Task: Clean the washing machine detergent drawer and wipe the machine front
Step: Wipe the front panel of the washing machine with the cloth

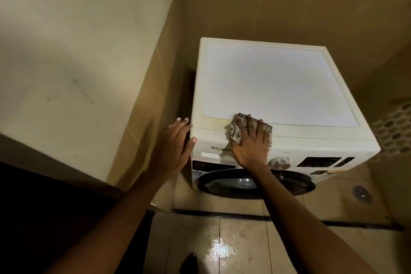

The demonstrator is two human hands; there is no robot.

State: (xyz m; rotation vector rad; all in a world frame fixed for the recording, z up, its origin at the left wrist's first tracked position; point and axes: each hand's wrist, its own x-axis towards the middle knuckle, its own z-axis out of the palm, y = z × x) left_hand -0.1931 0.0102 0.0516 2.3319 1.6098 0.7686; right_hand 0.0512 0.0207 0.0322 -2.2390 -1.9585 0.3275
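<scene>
Just cloth (238, 132) under right hand (250, 144)

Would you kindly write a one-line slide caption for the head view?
Right hand presses a patterned grey cloth on the white front-loading washing machine's top front edge; left hand braces its corner.

The cream front-loading washing machine (278, 87) stands upright in the corner, dark round door (255, 182) closed. A patterned beige cloth (236, 131) lies over its top front edge, at 9 o'clock from the silver dial (280, 161).
</scene>
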